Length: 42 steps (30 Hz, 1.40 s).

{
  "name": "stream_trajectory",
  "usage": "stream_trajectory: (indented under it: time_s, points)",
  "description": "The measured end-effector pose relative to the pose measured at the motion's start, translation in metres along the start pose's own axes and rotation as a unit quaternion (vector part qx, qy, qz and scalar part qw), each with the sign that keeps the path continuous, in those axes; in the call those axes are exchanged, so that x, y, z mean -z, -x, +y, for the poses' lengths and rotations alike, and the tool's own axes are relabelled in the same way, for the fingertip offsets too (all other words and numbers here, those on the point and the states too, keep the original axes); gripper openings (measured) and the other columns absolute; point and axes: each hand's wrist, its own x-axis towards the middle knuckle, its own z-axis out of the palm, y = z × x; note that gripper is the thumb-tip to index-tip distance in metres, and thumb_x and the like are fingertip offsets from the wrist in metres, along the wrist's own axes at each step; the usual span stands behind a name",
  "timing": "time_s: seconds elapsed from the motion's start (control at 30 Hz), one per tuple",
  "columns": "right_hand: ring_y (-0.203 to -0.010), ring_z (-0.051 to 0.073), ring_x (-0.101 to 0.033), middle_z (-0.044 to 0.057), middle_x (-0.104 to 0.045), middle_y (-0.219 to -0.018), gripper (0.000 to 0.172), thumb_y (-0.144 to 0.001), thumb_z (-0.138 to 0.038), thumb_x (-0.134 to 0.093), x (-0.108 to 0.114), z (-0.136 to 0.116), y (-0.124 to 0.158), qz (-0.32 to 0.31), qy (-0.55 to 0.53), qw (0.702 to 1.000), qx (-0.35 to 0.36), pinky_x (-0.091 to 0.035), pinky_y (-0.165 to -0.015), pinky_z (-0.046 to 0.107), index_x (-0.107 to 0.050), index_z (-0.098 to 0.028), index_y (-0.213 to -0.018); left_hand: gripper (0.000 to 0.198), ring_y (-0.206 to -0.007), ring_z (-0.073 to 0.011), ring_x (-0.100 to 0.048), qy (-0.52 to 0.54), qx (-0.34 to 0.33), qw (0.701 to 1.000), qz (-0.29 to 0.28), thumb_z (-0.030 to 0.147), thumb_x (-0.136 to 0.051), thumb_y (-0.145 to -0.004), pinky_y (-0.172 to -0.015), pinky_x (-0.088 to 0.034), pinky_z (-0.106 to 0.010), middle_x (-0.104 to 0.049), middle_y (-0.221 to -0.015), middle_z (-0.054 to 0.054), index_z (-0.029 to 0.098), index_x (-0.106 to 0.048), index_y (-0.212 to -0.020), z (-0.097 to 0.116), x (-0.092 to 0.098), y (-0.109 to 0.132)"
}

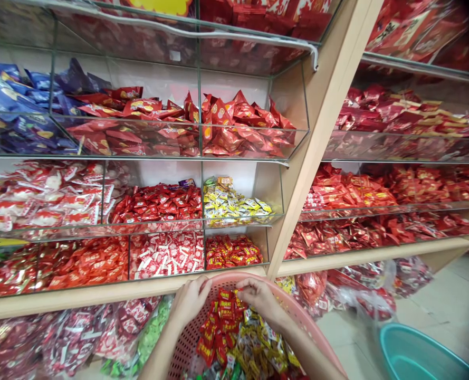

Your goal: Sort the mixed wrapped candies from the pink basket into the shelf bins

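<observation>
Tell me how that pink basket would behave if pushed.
The pink basket probably keeps its shape, as it looks like perforated plastic. The heaped wrapped packets likely add some weight, and the top ones may slide, being loose and glossy.

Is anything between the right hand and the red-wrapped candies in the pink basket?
Nothing visible is. The right hand is inside the rim of the pink basket, its fingertips close beside the uncovered red-wrapped candies. Whether they touch is unclear.

Pink perf. bskt w/ red/yel. wrapped candies.
</observation>
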Motion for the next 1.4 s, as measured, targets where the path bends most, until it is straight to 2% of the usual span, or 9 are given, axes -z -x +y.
stream_trajectory:
  time_s: [0.1,0.23,0.4,0.5,0.6,0.8,0.93,1.1,1.4]
  points:
    - [-0.057,0.013,-0.051,-0.002,-0.055,-0.065,0.015,-0.072,-0.031,-0.060,0.000,0.010,-0.001,0.023,0.090,0.995,0.045,-0.040,-0.054,0.024,-0.058,-0.019,-0.080,0.042,-0.076,-0.0180,-0.062,-0.001,0.000,1.000,0.000,0.048,-0.029,-0.091,-0.065,-0.036,-0.022,-0.066,-0.077,-0.004,0.023,-0.064,-0.089,0.000,0.000,0.000]
    - [-0.066,0.015,-0.052,0.001,-0.055,-0.078,0.008,-0.074,-0.019,-0.051,-0.002,0.014,0.005,0.064,0.233,0.963,0.117,-0.043,-0.059,0.026,-0.058,-0.020,-0.078,0.043,-0.075,-0.0180,-0.062,-0.004,-0.002,1.000,0.003,0.048,-0.029,-0.091,-0.064,-0.036,-0.022,-0.066,-0.076,-0.004,0.023,-0.064,-0.089,-0.001,-0.001,0.000]
    - [-0.066,0.015,-0.053,0.002,-0.054,-0.078,0.010,-0.076,-0.016,-0.049,-0.008,0.016,0.008,0.053,0.275,0.953,0.113,-0.044,-0.058,0.026,-0.056,-0.021,-0.081,0.042,-0.077,-0.0184,-0.062,0.001,-0.009,1.000,0.002,0.048,-0.029,-0.091,-0.066,-0.036,-0.023,-0.067,-0.077,-0.004,0.025,-0.063,-0.091,-0.001,-0.001,-0.001]
    - [-0.073,0.016,-0.056,0.002,-0.056,-0.084,0.012,-0.080,-0.016,-0.048,-0.011,0.021,0.008,0.047,0.313,0.939,0.133,-0.045,-0.064,0.026,-0.056,-0.022,-0.086,0.041,-0.078,-0.0183,-0.062,0.005,-0.004,1.000,-0.004,0.047,-0.029,-0.091,-0.067,-0.036,-0.023,-0.067,-0.079,-0.004,0.024,-0.063,-0.092,0.001,0.001,0.000]
    - [-0.084,0.016,-0.059,0.003,-0.058,-0.095,0.015,-0.086,-0.018,-0.044,-0.014,0.023,0.010,0.030,0.383,0.912,0.146,-0.044,-0.071,0.025,-0.057,-0.023,-0.090,0.042,-0.077,-0.0181,-0.062,0.001,0.001,1.000,-0.008,0.047,-0.029,-0.091,-0.066,-0.036,-0.022,-0.066,-0.078,-0.004,0.023,-0.063,-0.090,0.003,0.002,0.000]
    - [-0.085,0.013,-0.063,0.001,-0.060,-0.109,0.023,-0.093,-0.023,-0.036,-0.021,0.015,0.015,0.013,0.515,0.852,0.094,-0.042,-0.064,0.021,-0.058,-0.026,-0.095,0.042,-0.075,-0.0176,-0.062,-0.012,-0.002,1.000,-0.003,0.047,-0.029,-0.092,-0.064,-0.035,-0.022,-0.066,-0.077,-0.004,0.023,-0.063,-0.087,0.003,0.002,0.001]
    - [-0.096,0.015,-0.060,0.002,-0.059,-0.114,0.023,-0.092,-0.021,-0.037,-0.024,0.005,0.018,-0.002,0.551,0.831,0.074,-0.044,-0.067,0.020,-0.058,-0.026,-0.099,0.044,-0.072,-0.0170,-0.061,-0.008,-0.012,1.000,0.002,0.048,-0.027,-0.092,-0.063,-0.034,-0.022,-0.065,-0.075,-0.004,0.023,-0.062,-0.087,0.001,0.001,0.001]
    - [-0.110,0.022,-0.052,0.005,-0.057,-0.120,0.028,-0.084,-0.019,-0.050,-0.021,-0.002,0.024,-0.028,0.555,0.828,0.075,-0.046,-0.083,0.030,-0.056,-0.022,-0.111,0.043,-0.070,-0.0171,-0.061,-0.006,-0.017,1.000,0.009,0.049,-0.027,-0.091,-0.061,-0.034,-0.022,-0.065,-0.073,-0.003,0.024,-0.062,-0.086,-0.002,-0.001,0.001]
    - [-0.110,0.028,-0.047,0.008,-0.056,-0.122,0.050,-0.076,-0.016,-0.059,-0.019,0.012,0.024,-0.030,0.580,0.805,0.120,-0.041,-0.091,0.043,-0.048,-0.019,-0.125,0.042,-0.073,-0.0170,-0.062,-0.008,-0.015,1.000,0.006,0.048,-0.028,-0.091,-0.062,-0.035,-0.022,-0.066,-0.076,-0.003,0.024,-0.062,-0.088,-0.002,-0.001,-0.001]
